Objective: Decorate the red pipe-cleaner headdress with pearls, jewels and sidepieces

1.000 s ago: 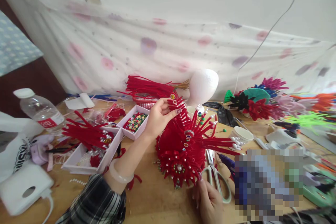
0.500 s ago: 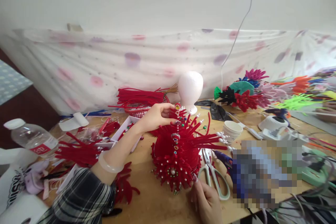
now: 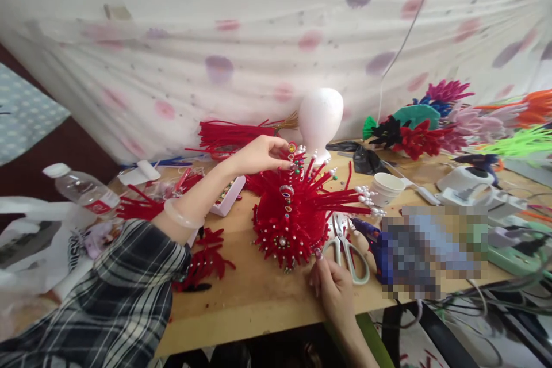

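Note:
A red headdress (image 3: 267, 213) of fuzzy stems, trimmed with white pearls and a line of coloured gems, rests on the wooden table. My left hand (image 3: 273, 154) reaches over from the left, thumb and fingers pinching the top of its gem trim. My right hand (image 3: 332, 283) is closed at the lower right edge, its fingertips against the beaded rim; the other fingers are curled under. White-handled scissors (image 3: 350, 253) lie just beyond that hand. Beside them is a blue glue gun (image 3: 374, 244), partly blurred out.
A white foam head (image 3: 319, 118) stands behind the headdress. On the right are a paper cup (image 3: 387, 188), bright fuzzy flowers (image 3: 420, 138) and cables. To the left lie a plastic bottle (image 3: 86, 191), a box of trimmings (image 3: 228, 195) and red fuzzy pieces (image 3: 207, 261).
The camera has tilted downward, so the table's front edge shows more and things sit higher in view. Both hands stay at the same places on the headdress.

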A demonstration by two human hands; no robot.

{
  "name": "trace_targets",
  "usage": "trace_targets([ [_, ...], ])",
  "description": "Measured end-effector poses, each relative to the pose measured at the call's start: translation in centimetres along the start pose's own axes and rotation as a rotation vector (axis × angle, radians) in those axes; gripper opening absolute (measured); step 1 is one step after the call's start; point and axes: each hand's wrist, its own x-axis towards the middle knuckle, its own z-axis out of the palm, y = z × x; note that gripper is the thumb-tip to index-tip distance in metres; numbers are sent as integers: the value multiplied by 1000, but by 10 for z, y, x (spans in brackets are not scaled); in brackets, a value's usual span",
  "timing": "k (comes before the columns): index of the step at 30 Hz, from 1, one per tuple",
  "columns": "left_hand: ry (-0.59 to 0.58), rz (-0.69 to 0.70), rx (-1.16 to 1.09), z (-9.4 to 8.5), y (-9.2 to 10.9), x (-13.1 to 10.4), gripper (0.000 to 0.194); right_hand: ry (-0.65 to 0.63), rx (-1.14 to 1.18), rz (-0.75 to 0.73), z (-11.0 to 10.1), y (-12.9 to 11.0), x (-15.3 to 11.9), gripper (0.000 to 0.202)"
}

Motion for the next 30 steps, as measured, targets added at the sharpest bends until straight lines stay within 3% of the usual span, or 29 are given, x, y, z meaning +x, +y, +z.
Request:
trace_targets([
  [7,-37,4,70,-5,14,-8,14,-32,7,4,-1,-1,-1,59],
  [15,-7,23,83,-8,17,-8,8,-28,-11,-22,-2,-3,0,58],
  [21,-53,4,139,-7,21,-4,9,-14,-10,-30,0,-4,0,60],
  [25,59,-14,193,-17,45,-14,6,-22,51,4,-2,-1,-1,60],
  [30,276,-134,73,-53,77,-41,12,-33,98,34,-6,3,-2,56],
])
